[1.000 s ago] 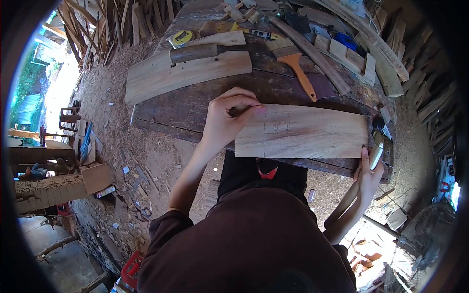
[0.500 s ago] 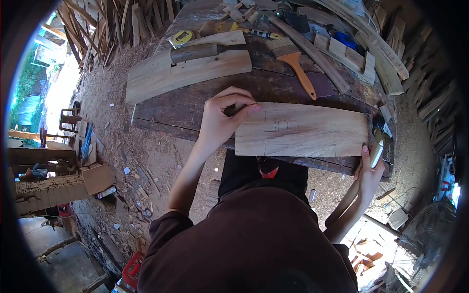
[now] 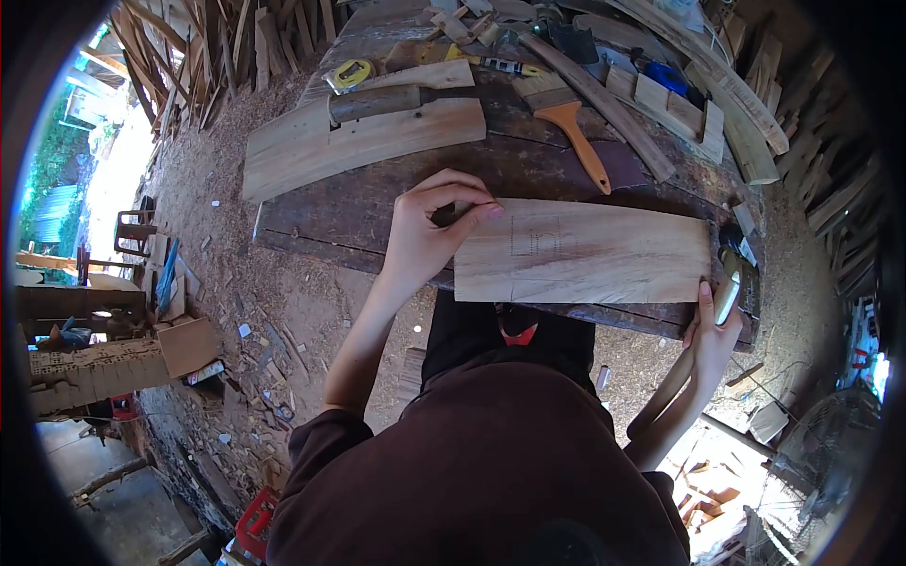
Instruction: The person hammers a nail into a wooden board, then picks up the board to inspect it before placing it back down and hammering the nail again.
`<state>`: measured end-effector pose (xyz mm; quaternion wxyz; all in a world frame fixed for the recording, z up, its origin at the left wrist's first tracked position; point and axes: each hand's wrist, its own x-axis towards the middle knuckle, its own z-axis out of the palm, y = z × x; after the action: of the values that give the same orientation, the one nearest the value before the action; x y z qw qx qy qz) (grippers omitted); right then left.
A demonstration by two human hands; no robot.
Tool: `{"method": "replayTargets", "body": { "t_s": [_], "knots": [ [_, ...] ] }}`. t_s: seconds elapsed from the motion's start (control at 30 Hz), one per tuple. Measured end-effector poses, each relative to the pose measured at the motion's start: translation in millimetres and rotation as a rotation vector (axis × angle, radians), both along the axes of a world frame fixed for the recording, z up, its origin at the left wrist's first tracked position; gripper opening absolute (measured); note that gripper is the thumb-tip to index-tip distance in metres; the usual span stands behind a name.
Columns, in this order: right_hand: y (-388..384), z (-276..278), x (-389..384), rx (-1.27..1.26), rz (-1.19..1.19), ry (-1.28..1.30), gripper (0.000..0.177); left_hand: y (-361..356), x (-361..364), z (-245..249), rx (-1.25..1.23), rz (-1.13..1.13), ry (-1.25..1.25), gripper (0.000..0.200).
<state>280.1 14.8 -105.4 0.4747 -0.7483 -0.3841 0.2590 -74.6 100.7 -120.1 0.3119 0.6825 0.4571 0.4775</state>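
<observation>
A pale wooden board (image 3: pixel 604 255) with pencilled lines and marks near its left end lies on the dark workbench, its near edge by my lap. My left hand (image 3: pixel 436 226) is closed in a pinch at the board's far left corner, thumb and forefinger together. At the near right corner, my right hand (image 3: pixel 710 335) grips the board's edge with the thumb on top. A long wooden handle (image 3: pixel 665 396) runs along the right forearm. Beside those fingers shows a shiny, pale curved piece (image 3: pixel 727 297); I cannot make out what tool it belongs to.
Across the workbench (image 3: pixel 321 226) lie a second board (image 3: pixel 368 151) with a wooden-handled tool (image 3: pixel 377 102) on it, a yellow tape measure (image 3: pixel 350 74), an orange-handled paintbrush (image 3: pixel 576 137), a long wooden strip (image 3: pixel 604 108) and several offcuts. Wood slats (image 3: pixel 274 47) lean behind; shavings cover the floor.
</observation>
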Motion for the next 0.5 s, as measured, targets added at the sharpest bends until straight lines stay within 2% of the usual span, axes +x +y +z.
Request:
{"method": "replayTargets", "body": {
  "t_s": [0.5],
  "knots": [
    [-0.4, -2.8, 2.6, 0.011, 0.010, -0.035, 0.035, -1.5, 3.9, -0.3, 0.022, 0.017, 0.013, 0.011]
  ]
}}
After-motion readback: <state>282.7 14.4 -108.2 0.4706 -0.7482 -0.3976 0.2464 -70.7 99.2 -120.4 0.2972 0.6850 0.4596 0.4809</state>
